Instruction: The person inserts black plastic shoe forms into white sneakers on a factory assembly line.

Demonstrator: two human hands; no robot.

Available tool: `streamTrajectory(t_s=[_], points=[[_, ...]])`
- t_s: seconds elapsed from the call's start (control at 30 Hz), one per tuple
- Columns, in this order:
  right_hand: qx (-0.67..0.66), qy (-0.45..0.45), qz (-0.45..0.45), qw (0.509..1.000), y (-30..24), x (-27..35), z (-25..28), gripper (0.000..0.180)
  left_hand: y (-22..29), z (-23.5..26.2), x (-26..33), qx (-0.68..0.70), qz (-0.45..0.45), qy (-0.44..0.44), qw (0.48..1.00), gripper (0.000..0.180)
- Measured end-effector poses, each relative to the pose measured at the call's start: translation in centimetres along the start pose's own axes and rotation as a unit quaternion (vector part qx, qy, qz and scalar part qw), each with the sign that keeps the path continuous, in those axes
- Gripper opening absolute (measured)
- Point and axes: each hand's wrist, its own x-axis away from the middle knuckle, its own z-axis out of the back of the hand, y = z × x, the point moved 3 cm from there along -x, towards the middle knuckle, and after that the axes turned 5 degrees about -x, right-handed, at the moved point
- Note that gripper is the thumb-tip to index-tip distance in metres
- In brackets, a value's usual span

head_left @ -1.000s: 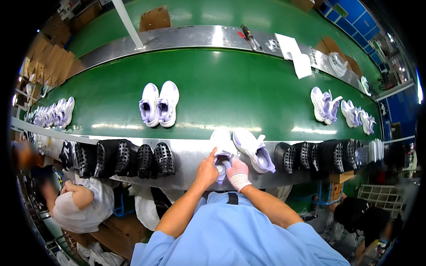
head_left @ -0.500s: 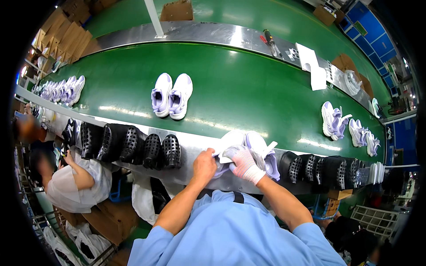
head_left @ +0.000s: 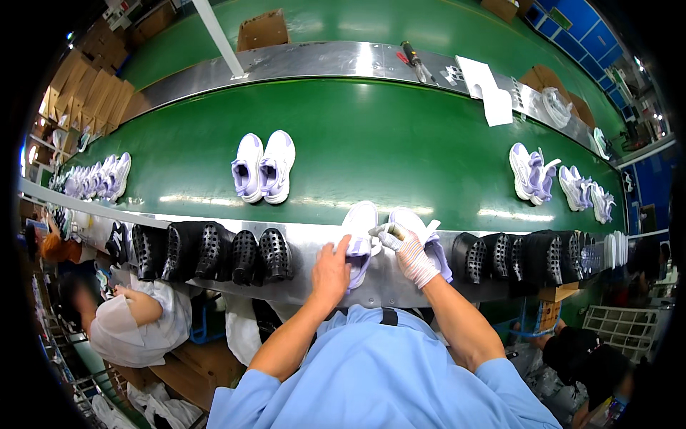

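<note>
Two white and lavender sneakers lie in front of me at the belt's near edge. My bare left hand [head_left: 331,272] grips the left sneaker [head_left: 360,222] along its left side near the collar. A striped, light glove covers my right hand [head_left: 411,256], which is between the two shoes with its fingers curled together beside the left shoe's tongue. Anything pinched in those fingertips is too small to make out. Partly behind the gloved hand, the right sneaker [head_left: 437,259] has a white strap or lace sticking up.
A pair of matching sneakers [head_left: 263,168] stands on the green belt [head_left: 400,150]. More shoes line the belt at left and right. Black perforated shoe forms [head_left: 274,254] flank me on the metal ledge [head_left: 307,286]. A co-worker [head_left: 143,322] sits at left. A screwdriver [head_left: 413,57] lies on the far ledge.
The gloved right hand has come off the left sneaker's top and moved right, fingers curled. The left sneaker now shows more fully, toe pointing away. The whole view has shifted slightly.
</note>
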Motion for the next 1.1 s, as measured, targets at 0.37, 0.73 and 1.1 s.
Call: streamTrajectory(t_s=[0.37, 0.73, 1.1], points=[[0.120, 0.065, -0.030, 0.990, 1.4, 1.1, 1.4, 0.035, 1.4, 0.4, -0.3, -0.189, -0.455, -0.019, 0.870, 0.013], [0.205, 0.014, -0.079, 0.976, 0.7, 1.3, 0.9, 0.035, 2.5, -0.6, 2.6, -0.178, -0.457, -0.058, 0.869, 0.013], [0.384, -0.164, -0.034, 0.908, -4.1, 1.9, -0.2, 0.020, -2.6, -3.3, 6.8, 0.094, 0.260, -0.299, 0.913, 0.069]])
